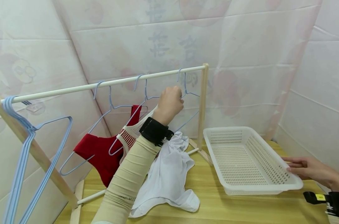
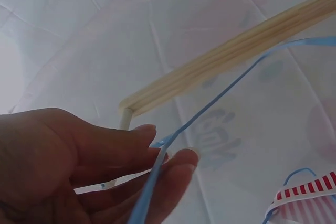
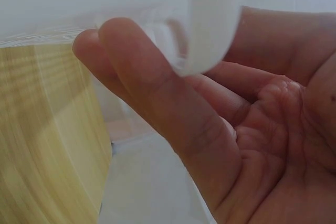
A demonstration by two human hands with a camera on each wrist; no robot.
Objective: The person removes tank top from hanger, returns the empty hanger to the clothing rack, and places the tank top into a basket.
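My left hand (image 1: 170, 102) is raised to the right end of the white rail (image 1: 102, 84) and pinches the wire of a blue hanger (image 1: 189, 91) hooked there. In the left wrist view its fingertips (image 2: 173, 156) close on that blue wire (image 2: 220, 98), below the wooden post (image 2: 236, 51). A white garment (image 1: 169, 174) lies crumpled on the table under my forearm. My right hand (image 1: 304, 168) rests with nearly straight fingers against the near right rim of the empty white basket (image 1: 270, 189). The rim (image 3: 210, 24) crosses those fingers (image 3: 157, 103) in the right wrist view.
A red garment (image 1: 102, 152) and a red-striped one (image 1: 127, 138) hang on blue hangers mid-rail. A bunch of bare blue hangers (image 1: 24, 155) hangs at the rail's left end. The rack's wooden post (image 1: 203, 105) stands beside the basket. Sheeted walls close in the wooden table (image 1: 228, 208).
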